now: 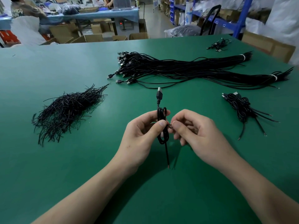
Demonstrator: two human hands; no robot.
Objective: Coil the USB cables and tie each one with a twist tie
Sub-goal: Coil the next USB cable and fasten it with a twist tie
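Cable coil (160,115) in left hand (142,131)

On my feed, both forearms are bare, entering from the lower edge and converging toward the middle. Left hand (142,135): palm turned inward, fingers curled, thumb pressed across the coiled cable (162,114), which it grips upright. Right hand (200,135): knuckles up, fingers curled under, thumb and forefinger pinching the twist tie (169,126) at the coil's waist. I note the two thumbs just beside each other, nearly touching.
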